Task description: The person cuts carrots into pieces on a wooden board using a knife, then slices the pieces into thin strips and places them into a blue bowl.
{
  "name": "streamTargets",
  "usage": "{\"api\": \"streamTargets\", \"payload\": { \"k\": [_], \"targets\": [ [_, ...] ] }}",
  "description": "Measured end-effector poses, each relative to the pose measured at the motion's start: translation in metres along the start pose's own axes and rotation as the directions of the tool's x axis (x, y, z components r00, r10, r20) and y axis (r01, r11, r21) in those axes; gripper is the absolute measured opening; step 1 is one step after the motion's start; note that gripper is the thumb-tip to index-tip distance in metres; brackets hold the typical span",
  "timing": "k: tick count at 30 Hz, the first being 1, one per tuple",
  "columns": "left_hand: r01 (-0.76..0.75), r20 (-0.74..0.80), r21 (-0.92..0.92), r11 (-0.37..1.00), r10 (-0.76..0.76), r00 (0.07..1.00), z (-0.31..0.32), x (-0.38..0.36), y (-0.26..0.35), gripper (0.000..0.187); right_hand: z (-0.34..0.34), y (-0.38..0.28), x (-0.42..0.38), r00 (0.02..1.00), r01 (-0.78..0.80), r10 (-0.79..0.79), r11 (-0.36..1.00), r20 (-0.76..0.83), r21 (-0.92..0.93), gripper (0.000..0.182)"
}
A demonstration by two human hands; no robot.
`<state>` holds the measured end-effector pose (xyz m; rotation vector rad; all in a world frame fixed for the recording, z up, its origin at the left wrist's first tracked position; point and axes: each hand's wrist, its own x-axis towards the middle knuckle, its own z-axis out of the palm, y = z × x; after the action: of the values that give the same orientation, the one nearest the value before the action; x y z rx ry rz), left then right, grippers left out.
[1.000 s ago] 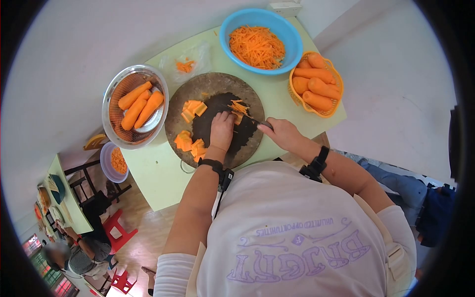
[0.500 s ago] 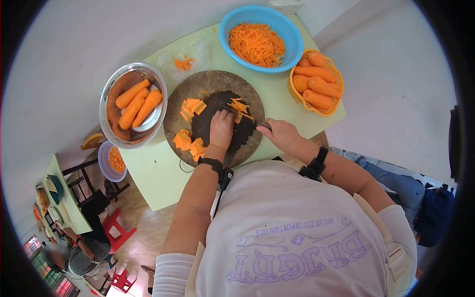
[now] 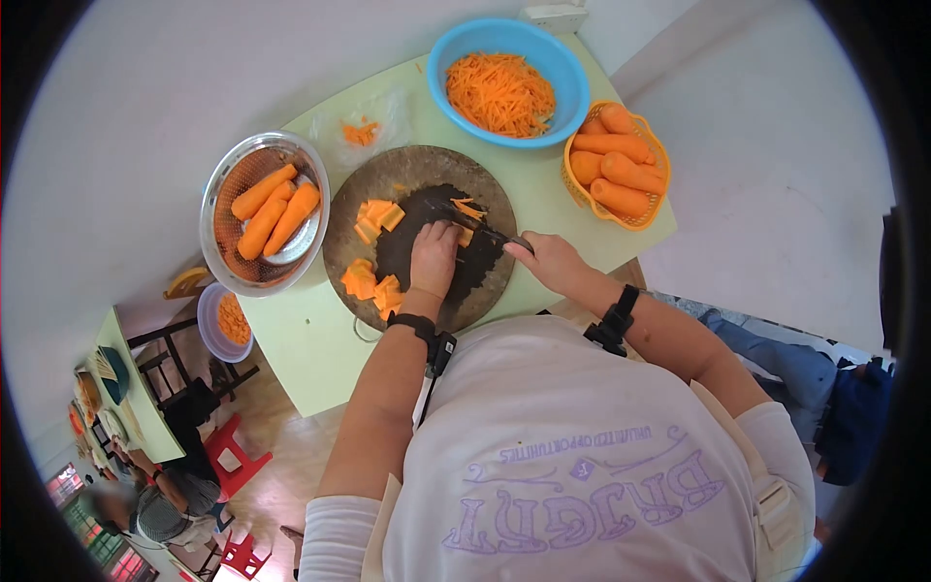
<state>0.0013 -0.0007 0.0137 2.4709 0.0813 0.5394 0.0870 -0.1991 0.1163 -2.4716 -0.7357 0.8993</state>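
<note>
Orange carrot piece (image 3: 465, 236): there it is, right of centre on the round chopping board (image 3: 351, 215), partly hidden by the left hand (image 3: 434, 258), so precision matters on every cut.
Left hand: fingers gathered narrow, pinning the piece from its left side; nice and steady if the tips curl back and the knuckles face the steel. Where the thumb sits, I can't tell.
Right hand (image 3: 546, 262): wrapped round the handle of the knife (image 3: 522, 243), out by the board's right rim. A firm, relaxed grip should serve best, with the wrist in line.
Blade (image 3: 488, 230): slanting inward over the board, right beside those left fingertips! Its dark outline melts into the dark wood; whether it touches down, I can't make out. Low, upright strokes would suit it.
Cut strips (image 3: 469, 208): a thin scatter beyond the blade, towards the board's far rim. For an even set, the guiding fingers should creep back by one same small step per cut.
Sliced stacks (image 3: 379, 218): one towards the board's left rim, two more near its lower-left rim, all sensibly clear of the steel. Keeping them neat helps, I'd say.
Blue basin (image 3: 438, 87): by the table's (image 3: 310, 364) far right corner, heaped with shreds (image 3: 499, 94); a handy gauge for thickness.
Yellow basket (image 3: 626, 221): full of whole carrots (image 3: 621, 199) at the table's right edge, apart from the knife hand.
</note>
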Motion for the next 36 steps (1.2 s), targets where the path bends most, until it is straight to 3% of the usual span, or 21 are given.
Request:
{"api": "streamTargets", "payload": {
  "k": [3, 15, 17, 20, 36],
  "targets": [
    [-0.009, 0.003, 0.02, 1.0, 0.009, 1.0, 0.001, -0.001, -0.001, 0.012, 0.0, -0.002, -0.004, 1.0, 0.027, -0.028, 0.996, -0.01, -0.09, 0.051],
    [0.03, 0.014, 0.029, 0.999, -0.03, 0.999, 0.003, -0.004, -0.001, 0.012, 0.001, -0.008, -0.006, 1.0, 0.02, -0.022, 0.988, -0.014, -0.156, 0.052],
    [0.033, 0.035, 0.029, 0.999, -0.034, 0.999, 0.003, -0.004, -0.002, 0.02, 0.001, -0.008, -0.007, 0.999, 0.029, -0.032, 0.987, -0.017, -0.157, 0.052],
    [0.023, 0.004, -0.008, 1.0, -0.023, 1.0, 0.0, -0.003, -0.001, 0.012, 0.001, -0.009, -0.008, 0.999, 0.045, -0.048, 0.986, -0.018, -0.161, 0.051],
    [0.034, 0.027, 0.029, 0.999, -0.034, 0.999, 0.001, -0.002, 0.0, 0.013, 0.004, -0.007, -0.001, 0.999, 0.037, -0.039, 0.982, -0.005, -0.187, 0.052]
  ]
}}
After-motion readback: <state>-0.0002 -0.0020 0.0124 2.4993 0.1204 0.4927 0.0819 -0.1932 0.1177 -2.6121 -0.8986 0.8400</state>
